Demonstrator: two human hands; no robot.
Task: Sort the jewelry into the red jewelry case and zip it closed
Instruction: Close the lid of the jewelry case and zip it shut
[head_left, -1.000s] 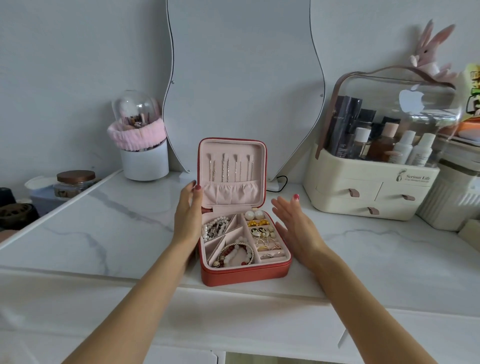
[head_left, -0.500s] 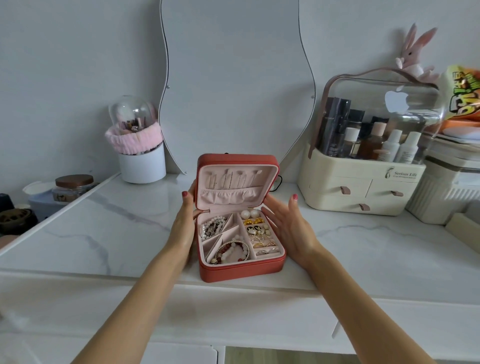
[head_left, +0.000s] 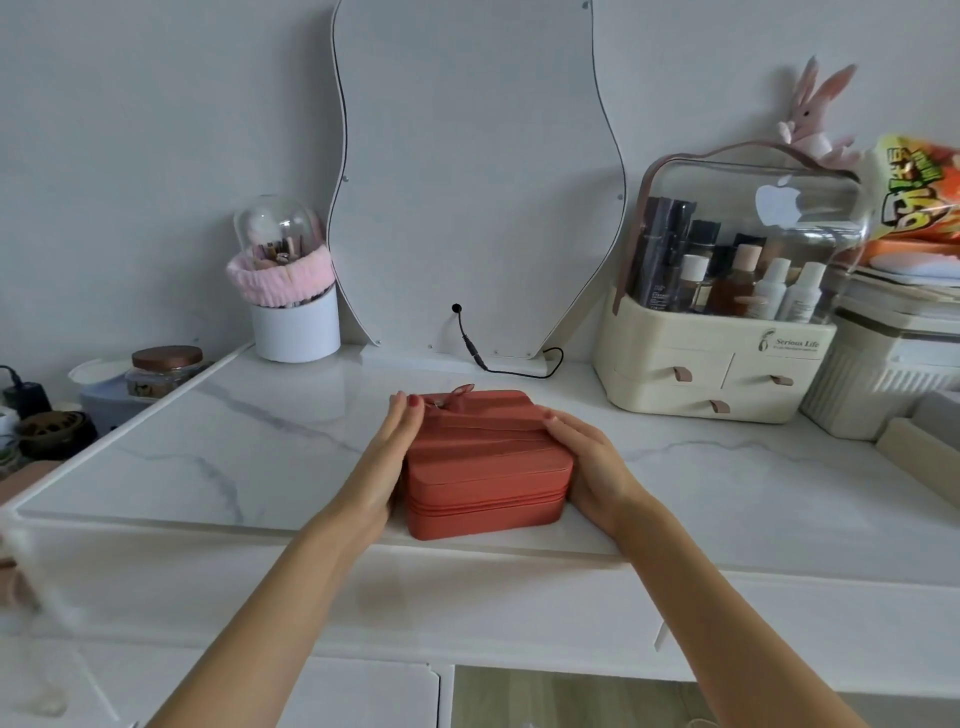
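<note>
Red jewelry case (head_left: 485, 462), lid down, sits near front edge of marble table (head_left: 260, 441), zip pull at back-left corner. Left hand (head_left: 387, 457) flat vs left side, fingers straight; right hand (head_left: 589, 462) flat on right side.

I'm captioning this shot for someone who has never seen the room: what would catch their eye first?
The red jewelry case, lid down, sits at the marble counter's front edge, flanked by the left hand and right hand, both flat against its sides. Behind it stands a wavy mirror; to the right, a cream cosmetics organizer full of bottles.
</note>
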